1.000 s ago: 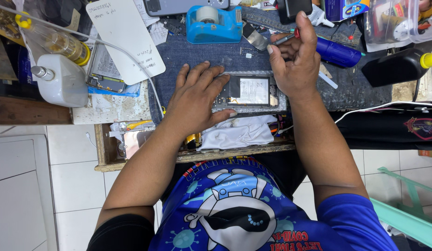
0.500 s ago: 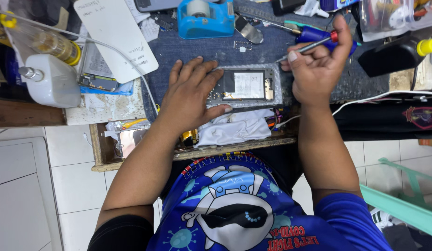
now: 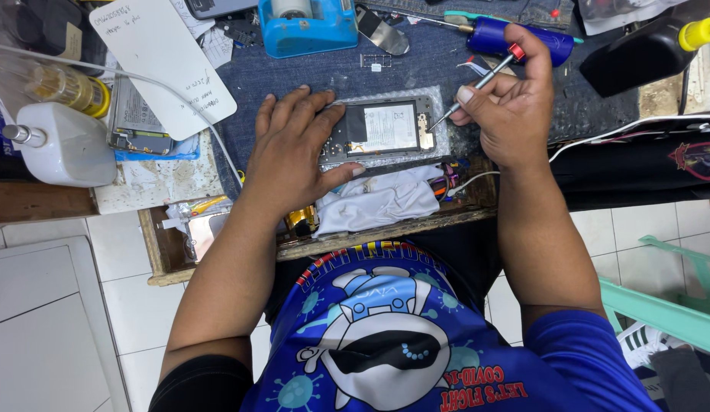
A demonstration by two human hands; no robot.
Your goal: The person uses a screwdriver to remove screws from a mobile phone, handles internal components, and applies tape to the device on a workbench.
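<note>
Opened phone (image 3: pixel 385 131) lies back-off on the table (image 3: pixel 309 72), insides exposed. Left hand (image 3: pixel 294 152) presses flat, fingers spread, on its left end. Right hand (image 3: pixel 508 114) grips a screwdriver (image 3: pixel 481 82), tip at the right edge, so the screw work looks unfinished.

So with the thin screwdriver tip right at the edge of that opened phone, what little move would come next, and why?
Probably a gentle twist of the slim metal screwdriver with the red cap. The right hand holds it tilted, its tip at the right edge of the opened phone with its back off, while the left hand lies flat over the phone's left end, steadying it on the blue denim cloth.
</note>
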